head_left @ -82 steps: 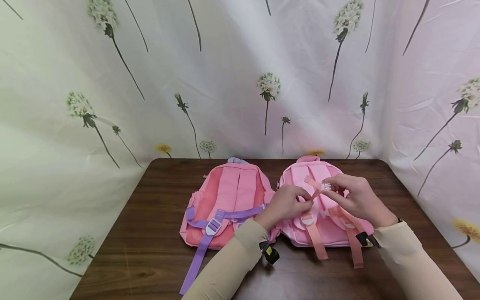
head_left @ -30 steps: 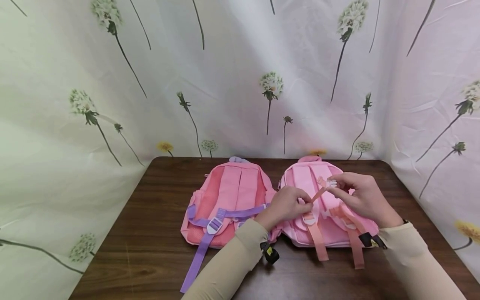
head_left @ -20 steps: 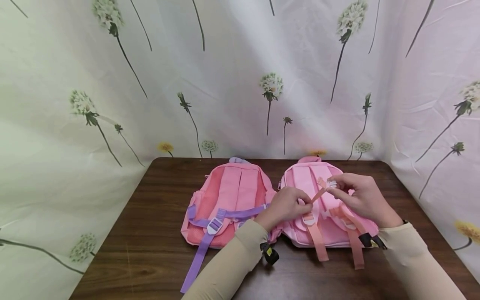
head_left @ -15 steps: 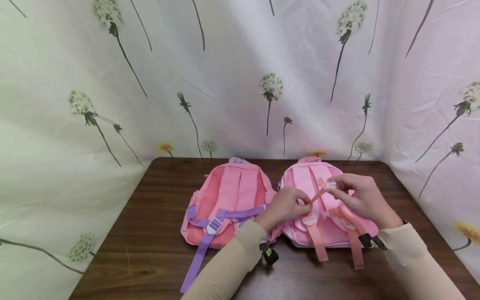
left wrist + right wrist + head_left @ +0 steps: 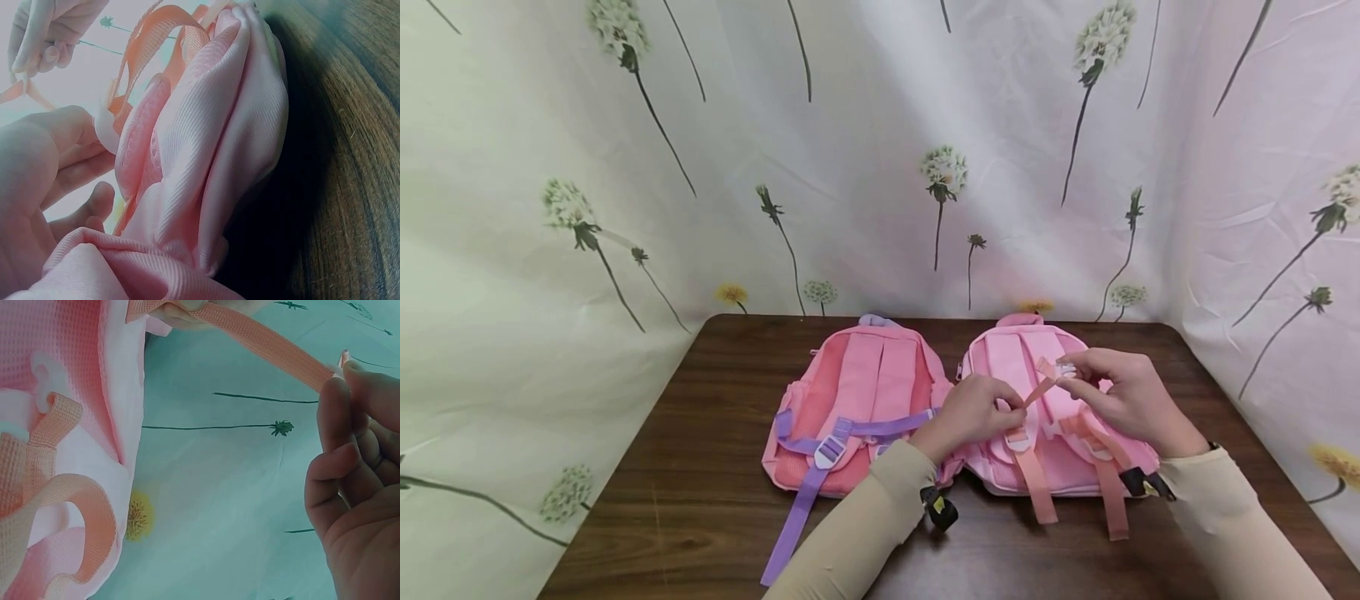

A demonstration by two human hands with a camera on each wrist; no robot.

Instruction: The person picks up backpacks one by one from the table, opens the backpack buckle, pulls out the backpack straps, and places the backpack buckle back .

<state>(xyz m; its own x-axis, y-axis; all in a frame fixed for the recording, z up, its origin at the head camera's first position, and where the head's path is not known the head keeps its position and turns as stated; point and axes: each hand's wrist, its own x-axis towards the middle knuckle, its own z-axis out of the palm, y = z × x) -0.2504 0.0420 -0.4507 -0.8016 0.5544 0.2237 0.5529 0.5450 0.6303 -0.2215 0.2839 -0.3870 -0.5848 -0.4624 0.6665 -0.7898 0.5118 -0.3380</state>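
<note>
In the head view, a light pink backpack [image 5: 1006,354] lies with its straps upward on the right of the table. Above it my left hand [image 5: 973,408] pinches an orange strap [image 5: 1039,390] between thumb and forefinger. My right hand [image 5: 1120,392] pinches the white buckle [image 5: 1064,370] on that strap, a short loose tail standing up beside it. The right wrist view shows the strap [image 5: 269,344] stretched straight between both hands. A white clip half [image 5: 49,381] sits on the bag's other orange strap. In the left wrist view, the left hand [image 5: 37,162] is close beside the bag's side.
A coral-pink backpack [image 5: 857,367] with purple straps [image 5: 801,517] lies to the left, its side against the other bag. Both rest on a dark wooden table [image 5: 700,467]. Behind hangs a pale curtain [image 5: 865,208] printed with dandelions. Black bands [image 5: 938,507] sit at the wrists.
Since the oldest frame, my right hand has shifted slightly right with the buckle, and more strap shows between the hands. Over the last second almost nothing moves.
</note>
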